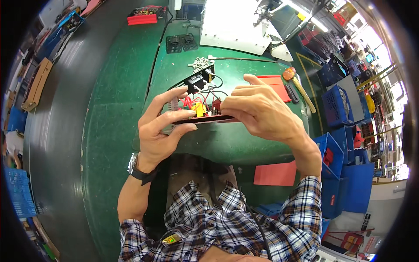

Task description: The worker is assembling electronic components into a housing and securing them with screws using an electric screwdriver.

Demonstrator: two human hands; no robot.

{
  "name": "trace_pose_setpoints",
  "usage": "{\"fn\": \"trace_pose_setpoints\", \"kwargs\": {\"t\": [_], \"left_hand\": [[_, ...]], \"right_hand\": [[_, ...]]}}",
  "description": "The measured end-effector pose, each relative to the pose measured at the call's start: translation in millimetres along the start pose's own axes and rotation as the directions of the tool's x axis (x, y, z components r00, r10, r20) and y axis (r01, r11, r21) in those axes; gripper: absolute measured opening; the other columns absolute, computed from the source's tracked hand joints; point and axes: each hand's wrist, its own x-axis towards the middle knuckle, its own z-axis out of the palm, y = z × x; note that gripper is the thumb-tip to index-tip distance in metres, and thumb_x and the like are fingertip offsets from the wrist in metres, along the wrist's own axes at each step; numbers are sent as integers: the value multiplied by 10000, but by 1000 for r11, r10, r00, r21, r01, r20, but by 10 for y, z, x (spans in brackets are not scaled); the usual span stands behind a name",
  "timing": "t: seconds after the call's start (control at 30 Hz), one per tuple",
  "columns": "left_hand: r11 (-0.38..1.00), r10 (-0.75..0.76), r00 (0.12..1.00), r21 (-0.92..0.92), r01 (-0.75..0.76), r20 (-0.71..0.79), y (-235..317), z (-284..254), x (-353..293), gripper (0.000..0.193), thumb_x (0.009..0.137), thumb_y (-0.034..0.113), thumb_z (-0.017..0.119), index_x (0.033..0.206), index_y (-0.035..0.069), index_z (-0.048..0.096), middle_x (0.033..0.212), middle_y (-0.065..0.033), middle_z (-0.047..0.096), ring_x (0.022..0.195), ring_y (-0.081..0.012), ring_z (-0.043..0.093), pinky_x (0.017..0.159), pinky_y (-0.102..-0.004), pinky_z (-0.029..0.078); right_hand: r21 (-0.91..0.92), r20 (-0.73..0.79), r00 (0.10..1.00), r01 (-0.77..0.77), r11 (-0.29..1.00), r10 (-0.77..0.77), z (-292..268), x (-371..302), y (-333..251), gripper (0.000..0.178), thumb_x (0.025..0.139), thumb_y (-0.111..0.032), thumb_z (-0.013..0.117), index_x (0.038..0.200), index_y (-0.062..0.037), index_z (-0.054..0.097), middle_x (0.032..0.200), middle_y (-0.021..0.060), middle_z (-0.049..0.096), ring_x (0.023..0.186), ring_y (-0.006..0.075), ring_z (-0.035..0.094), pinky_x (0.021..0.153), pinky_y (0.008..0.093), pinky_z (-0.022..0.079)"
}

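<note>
Between my hands, over the near edge of the green table, is a circuit board point(208, 118) tilted nearly edge-on. It carries a yellow block-shaped component point(198, 109), and red and black wires run from it to a black panel point(195, 80) just behind. My left hand point(158, 131) grips the board's left end, thumb below and fingers along the top side. At the other end my right hand point(266, 111) is closed, its fingertips bent down against the board among the parts. Those fingertips are hidden, so whether they pinch a wire or a small part cannot be made out.
Behind the panel lies a pile of small metal pieces point(200, 64). To the right are a red panel point(276, 85), a black tool point(292, 93) and a mallet point(289, 73). Farther back stand a white box point(231, 32), black mesh pieces point(181, 43) and a red case point(142, 18).
</note>
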Motion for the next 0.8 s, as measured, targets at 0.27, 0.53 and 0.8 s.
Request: {"fn": "trace_pose_setpoints", "kwargs": {"t": [0.27,0.53,0.8], "left_hand": [[1000,19,1000,19,-19,19,58,19,-14,352,716,101,920,1047,74,805,1324,-183,684,1155,-324,703,966,-398,582],[1000,4,1000,9,-4,15,44,45,-76,367,714,107,928,1061,92,811,1316,-177,683,1164,-322,694,961,-400,582],[1000,8,999,0,-8,41,75,10,-62,359,701,93,927,1043,87,817,1307,-172,683,1163,-317,686,956,-398,573]], "right_hand": [[171,-214,974,117,978,-79,217,-123,163,128,869,-55,770,994,-62,747,887,68,696,891,262,663,1126,553,394],[-95,32,993,115,989,-112,83,-120,138,184,924,-114,756,1096,-70,708,839,65,676,885,258,688,1187,595,332],[58,-26,974,227,972,-226,81,-143,251,234,936,-175,755,1125,-39,739,987,128,715,889,312,691,1052,550,436]]}}
